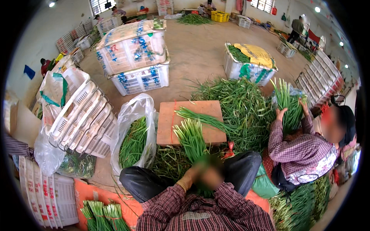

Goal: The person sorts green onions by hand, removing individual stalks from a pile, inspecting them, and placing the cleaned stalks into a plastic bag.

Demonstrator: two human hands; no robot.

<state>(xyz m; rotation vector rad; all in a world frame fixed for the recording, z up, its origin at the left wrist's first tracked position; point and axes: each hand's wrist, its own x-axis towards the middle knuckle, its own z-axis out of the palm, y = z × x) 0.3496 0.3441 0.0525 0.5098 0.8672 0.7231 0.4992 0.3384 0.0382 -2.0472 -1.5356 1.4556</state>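
Observation:
A thick bunch of chives [191, 140], green with pale cut ends pointing away from me, stands tilted between my knees. My left hand [187, 178] is closed on its lower part. Close against the same bunch, my right hand [213, 178] sits under a dark blur that hides its fingers. Beyond them is a low brown board [163, 123] with an orange-red string [173, 125] across it. Some loose chives [204, 120] lie over the board's right side. Dark trimmed leaves [169, 161] are heaped below its near edge.
An open plastic bag of greens [133, 142] stands left of the board, beside stacked white crates [83, 119]. A large leaf heap [239, 111] spreads right, near a co-worker [304, 150] holding chives. Tied bunches [103, 215] lie at lower left. Lidded crates [133, 54] stand farther off.

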